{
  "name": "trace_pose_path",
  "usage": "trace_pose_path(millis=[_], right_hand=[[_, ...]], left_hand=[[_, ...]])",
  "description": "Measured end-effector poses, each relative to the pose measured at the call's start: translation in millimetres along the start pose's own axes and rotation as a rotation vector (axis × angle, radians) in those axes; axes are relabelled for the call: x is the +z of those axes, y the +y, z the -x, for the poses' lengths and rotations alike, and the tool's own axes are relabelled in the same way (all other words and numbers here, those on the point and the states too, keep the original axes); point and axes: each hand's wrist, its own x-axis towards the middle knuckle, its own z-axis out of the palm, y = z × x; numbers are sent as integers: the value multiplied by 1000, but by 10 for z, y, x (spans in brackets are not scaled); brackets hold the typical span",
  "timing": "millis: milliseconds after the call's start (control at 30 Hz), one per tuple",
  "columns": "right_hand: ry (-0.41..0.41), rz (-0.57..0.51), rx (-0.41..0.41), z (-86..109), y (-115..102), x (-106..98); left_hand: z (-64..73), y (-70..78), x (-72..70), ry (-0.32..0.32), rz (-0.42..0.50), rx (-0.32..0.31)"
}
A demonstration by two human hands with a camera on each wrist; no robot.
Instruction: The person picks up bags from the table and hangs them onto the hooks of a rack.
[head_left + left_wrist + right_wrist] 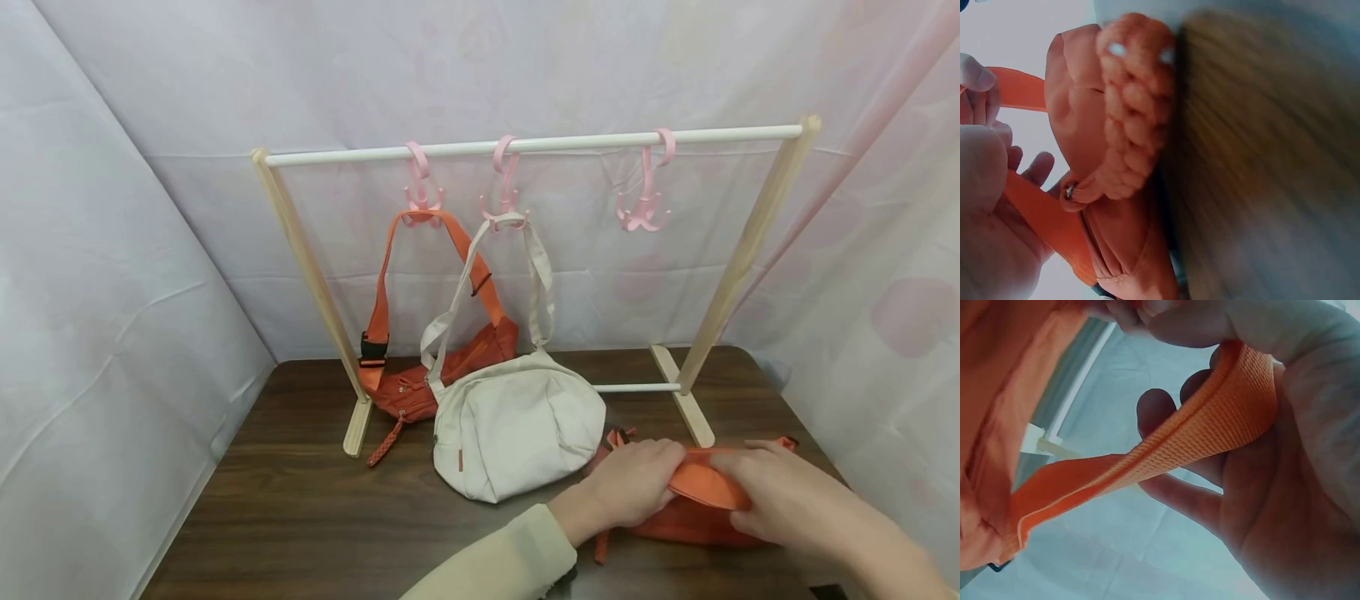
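Note:
Both hands are on the orange strap [708, 486] of a red-orange bag [693, 527] at the table's front right. The left hand [630, 483] grips the strap at its left part; in the left wrist view the webbing runs through the fingers, beside a braided zipper pull [1135, 109]. At the other end of the same loop, the right hand [787, 496] pinches the strap between thumb and fingers, and in the right wrist view the webbing [1204, 425] stretches from that hand toward the bag. The hands partly hide the bag's body.
A white rail [585, 143] on wooden legs stands behind, carrying three pink hooks. From the left hook hangs another orange bag [480, 354]; from the middle one, a cream bag [517, 425] lying beside the left hand. The right pink hook [643, 208] holds no bag.

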Motion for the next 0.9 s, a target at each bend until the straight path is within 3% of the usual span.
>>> trace_pose_path(millis=[100,233,367,467,633,900], right_hand=[[8,-16,26,19,-7,-51],[100,-27,-40,46,-5,-103],[168,-50,-72,56,-6,-147],[194,-63,-50,60,-9,-181],[164,-75,49,95,-29,-268],[232,4,107,60,-20,-374]], left_hand=[[-22,19,-21,7,50,-8],[-49,29,-92,0,121,-15],[-73,23,-150,2,259,-37],[-95,7,-184,37,364,-68],[-148,-18,-240,158,493,-92],[-220,-111,-351,274,624,-103]])
